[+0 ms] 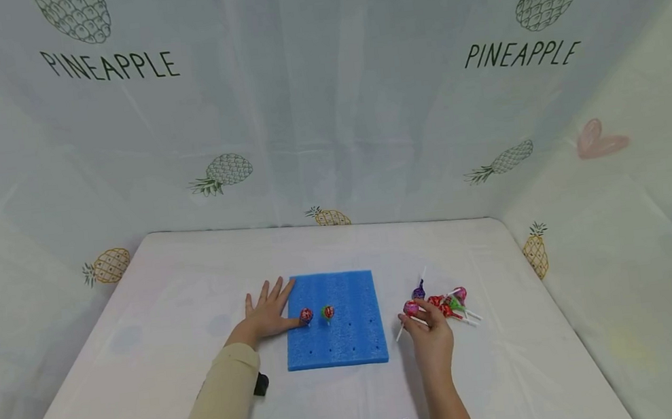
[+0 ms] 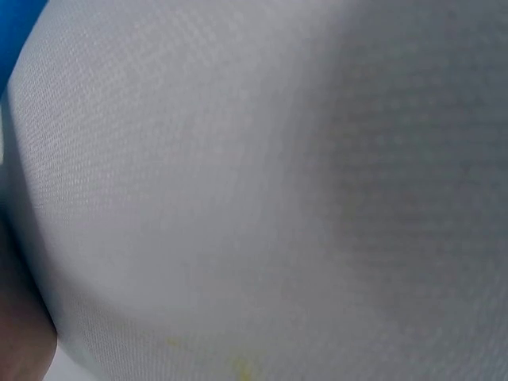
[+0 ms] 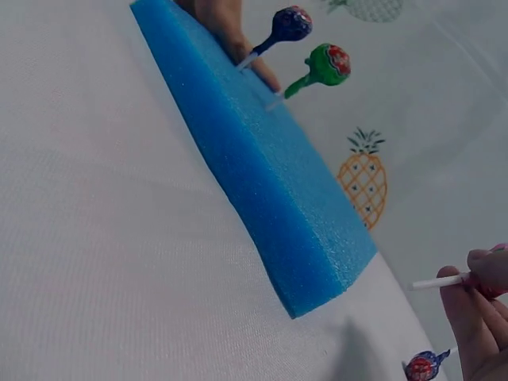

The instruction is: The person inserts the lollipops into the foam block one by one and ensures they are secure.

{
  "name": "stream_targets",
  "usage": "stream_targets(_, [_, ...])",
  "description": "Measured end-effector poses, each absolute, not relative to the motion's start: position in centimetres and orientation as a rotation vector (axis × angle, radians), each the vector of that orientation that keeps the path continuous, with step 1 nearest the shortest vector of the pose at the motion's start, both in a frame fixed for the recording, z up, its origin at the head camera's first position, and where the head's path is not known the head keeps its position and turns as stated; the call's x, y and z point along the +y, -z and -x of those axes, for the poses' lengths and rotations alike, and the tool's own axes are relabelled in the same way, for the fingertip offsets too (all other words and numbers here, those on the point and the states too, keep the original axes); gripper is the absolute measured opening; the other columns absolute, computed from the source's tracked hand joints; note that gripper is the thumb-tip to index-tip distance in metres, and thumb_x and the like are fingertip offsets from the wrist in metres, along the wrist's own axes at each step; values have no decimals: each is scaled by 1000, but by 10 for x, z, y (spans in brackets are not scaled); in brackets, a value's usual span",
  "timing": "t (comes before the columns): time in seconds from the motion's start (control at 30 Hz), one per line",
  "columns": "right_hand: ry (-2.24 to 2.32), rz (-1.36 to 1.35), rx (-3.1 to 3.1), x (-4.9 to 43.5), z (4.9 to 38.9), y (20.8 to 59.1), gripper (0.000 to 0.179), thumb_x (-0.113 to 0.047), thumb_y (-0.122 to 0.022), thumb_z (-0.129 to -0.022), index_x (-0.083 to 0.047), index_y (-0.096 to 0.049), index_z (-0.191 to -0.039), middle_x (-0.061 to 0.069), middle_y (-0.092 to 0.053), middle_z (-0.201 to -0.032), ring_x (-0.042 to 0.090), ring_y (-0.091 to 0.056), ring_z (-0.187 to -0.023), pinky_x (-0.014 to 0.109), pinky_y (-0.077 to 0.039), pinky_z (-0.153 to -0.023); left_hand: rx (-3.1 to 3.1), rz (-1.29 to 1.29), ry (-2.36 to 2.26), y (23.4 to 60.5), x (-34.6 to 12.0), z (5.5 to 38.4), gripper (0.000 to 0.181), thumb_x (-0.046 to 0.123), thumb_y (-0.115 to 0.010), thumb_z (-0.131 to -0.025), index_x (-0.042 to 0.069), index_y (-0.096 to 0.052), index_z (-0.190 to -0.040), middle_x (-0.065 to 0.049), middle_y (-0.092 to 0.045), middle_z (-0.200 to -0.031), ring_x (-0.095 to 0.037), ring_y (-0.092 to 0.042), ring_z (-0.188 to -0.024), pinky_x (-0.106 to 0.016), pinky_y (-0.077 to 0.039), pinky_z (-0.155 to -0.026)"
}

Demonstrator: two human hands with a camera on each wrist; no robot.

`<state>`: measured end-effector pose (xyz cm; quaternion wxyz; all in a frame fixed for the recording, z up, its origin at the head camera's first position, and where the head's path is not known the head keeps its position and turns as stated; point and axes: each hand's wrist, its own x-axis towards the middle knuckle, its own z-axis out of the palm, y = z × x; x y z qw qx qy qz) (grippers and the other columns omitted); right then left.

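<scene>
A blue foam board point(image 1: 364, 333) with rows of small holes lies on the table. Two wrapped lollipops stand in it by their sticks: a dark blue and red one point(image 3: 291, 24) and a green and red one point(image 3: 329, 65). With fingers spread, my left hand point(image 1: 266, 316) rests at the board's left edge, its thumb reaching onto the foam beside the dark blue lollipop. To the right of the board, my right hand point(image 1: 434, 339) pinches a pink-red lollipop point(image 1: 410, 308) near its head, white stick pointing down and left.
Several loose lollipops point(image 1: 456, 300) in red, green and pink wrappers lie in a heap right of the right hand. A purple one point(image 1: 418, 291) lies just behind that hand. White cloth covers the table point(image 1: 206, 257), and a pineapple-print curtain point(image 1: 312, 103) hangs behind. Cloth fills most of the left wrist view.
</scene>
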<state>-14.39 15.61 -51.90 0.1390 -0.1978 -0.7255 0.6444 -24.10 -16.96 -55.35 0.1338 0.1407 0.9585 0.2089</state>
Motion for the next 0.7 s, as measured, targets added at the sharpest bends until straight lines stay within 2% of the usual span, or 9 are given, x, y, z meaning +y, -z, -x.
stream_targets(0.2, [-1924, 443, -2109, 146, 143, 519, 42, -1, -65, -92, -2, -52, -132, 19, -72, -95, 22, -71, -71, 25, -57, -62, 2794, -413, -596, 558, -171, 244, 110, 76, -59, -76, 23, -10, -159, -11, -2, -163, -39, 9, -146, -69, 12, -105])
stream_targets(0.43, [-1960, 367, -2183, 128, 144, 519, 40, -6, -62, -95, -7, -47, -133, 16, -72, -95, 20, -67, -67, 26, -56, -60, 2789, -412, -611, 556, -171, 243, 109, 73, -61, -77, 22, -10, -159, -13, -2, -163, -40, 9, -146, -69, 13, -104])
stream_targets(0.7, [-2132, 225, -2095, 105, 148, 520, 43, -1, -60, -95, -2, -42, -134, 20, -68, -95, 24, -68, -68, 32, -57, -58, 2800, -416, -602, 555, -169, 242, 108, 70, -63, -78, 21, -12, -158, -14, -4, -163, -40, 7, -146, -69, 11, -105])
